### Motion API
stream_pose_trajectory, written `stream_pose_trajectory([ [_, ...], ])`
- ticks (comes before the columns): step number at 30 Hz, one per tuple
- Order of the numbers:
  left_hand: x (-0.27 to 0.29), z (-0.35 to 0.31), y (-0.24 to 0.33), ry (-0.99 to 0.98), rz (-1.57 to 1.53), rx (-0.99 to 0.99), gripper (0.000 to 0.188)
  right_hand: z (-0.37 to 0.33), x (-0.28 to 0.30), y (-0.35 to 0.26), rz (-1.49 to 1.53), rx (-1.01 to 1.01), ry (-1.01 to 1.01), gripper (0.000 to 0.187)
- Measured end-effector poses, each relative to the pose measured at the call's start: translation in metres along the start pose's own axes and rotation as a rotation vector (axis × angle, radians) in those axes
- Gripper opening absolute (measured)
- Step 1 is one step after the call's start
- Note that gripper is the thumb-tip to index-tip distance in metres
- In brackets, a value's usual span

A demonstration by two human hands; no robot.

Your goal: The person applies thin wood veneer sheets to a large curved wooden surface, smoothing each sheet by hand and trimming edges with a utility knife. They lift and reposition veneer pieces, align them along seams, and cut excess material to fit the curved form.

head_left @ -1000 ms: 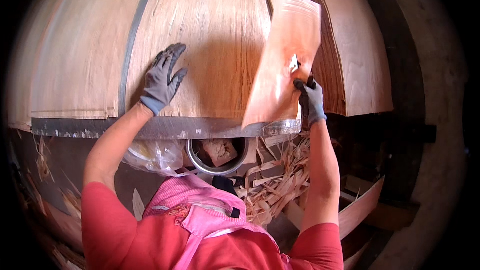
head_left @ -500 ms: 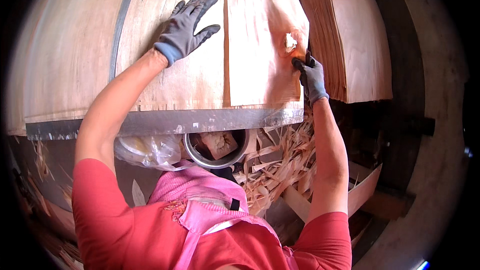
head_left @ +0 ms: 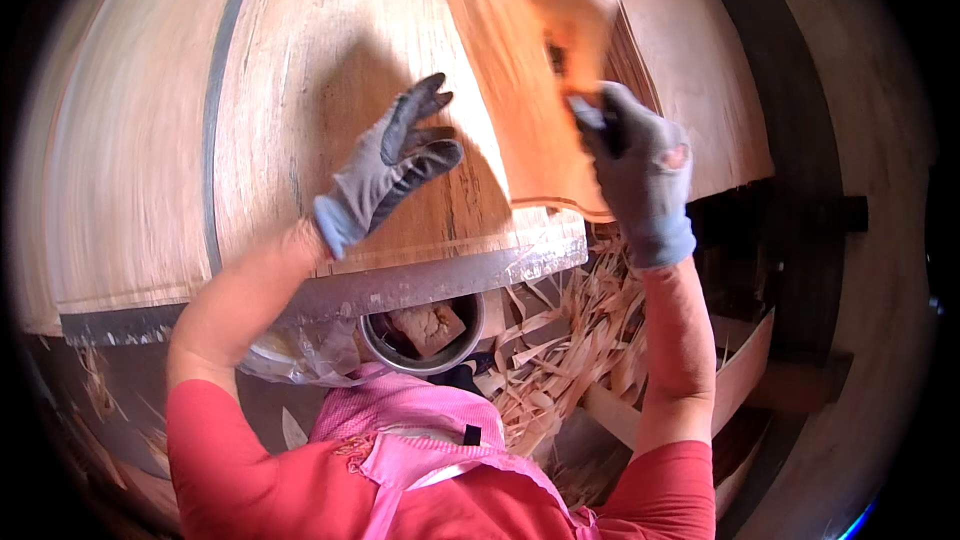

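Note:
A thin wood veneer sheet [head_left: 520, 90] is lifted and tilted over the bench, glowing orange, with a dark hole showing in it. My right hand [head_left: 640, 160], in a grey glove with a worn spot on its back, is closed on the sheet's right edge. Motion blur hides whether it also holds a small tool. My left hand [head_left: 395, 160], gloved in grey with dark fingertips, is open over the bench to the left of the sheet. Its fingers are apart and it holds nothing.
Wide wood sheets cover the bench [head_left: 290, 140], whose dark front edge [head_left: 460, 275] runs before me. A stack of veneer [head_left: 700, 90] lies at right. Below the edge are a metal bowl [head_left: 478, 335] with a pale block [head_left: 425, 328], a plastic bag [head_left: 310, 352] and veneer scraps [head_left: 570, 340].
The veneer sheet has come up off the bench and tilted, its near edge curling. My right hand has risen with it. My left hand has moved nearer to me and slightly right.

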State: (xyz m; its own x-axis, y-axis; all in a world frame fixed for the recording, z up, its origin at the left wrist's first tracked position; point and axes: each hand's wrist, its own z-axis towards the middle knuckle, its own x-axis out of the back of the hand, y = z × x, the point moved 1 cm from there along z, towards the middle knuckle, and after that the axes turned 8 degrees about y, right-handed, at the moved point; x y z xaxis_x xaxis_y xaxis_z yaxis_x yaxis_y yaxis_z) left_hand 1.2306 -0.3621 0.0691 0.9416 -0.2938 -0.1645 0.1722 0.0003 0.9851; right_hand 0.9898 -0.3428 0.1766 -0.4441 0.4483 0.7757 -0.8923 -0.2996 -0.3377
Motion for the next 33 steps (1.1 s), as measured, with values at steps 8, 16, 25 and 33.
stream_pose_trajectory([
  [8, 0.033, -0.027, -0.036, 0.333, -0.244, 0.318, 0.038, -0.061, -0.072, -0.050, 0.661, -0.127, -0.373, 0.029],
  [16, 0.098, -0.055, -0.099, 0.463, -0.619, 0.458, 0.026, -0.170, -0.042, 0.022, 0.685, -0.801, -0.408, 0.023],
  [25, 0.107, -0.082, -0.080, 0.468, -0.616, 0.400, 0.040, -0.214, -0.059, -0.050, 1.195, -1.275, -0.598, 0.037],
  [33, 0.096, -0.051, -0.045, 0.181, -0.777, 0.333, 0.041, -0.185, -0.064, -0.028, 0.874, -0.749, -0.233, 0.017],
])
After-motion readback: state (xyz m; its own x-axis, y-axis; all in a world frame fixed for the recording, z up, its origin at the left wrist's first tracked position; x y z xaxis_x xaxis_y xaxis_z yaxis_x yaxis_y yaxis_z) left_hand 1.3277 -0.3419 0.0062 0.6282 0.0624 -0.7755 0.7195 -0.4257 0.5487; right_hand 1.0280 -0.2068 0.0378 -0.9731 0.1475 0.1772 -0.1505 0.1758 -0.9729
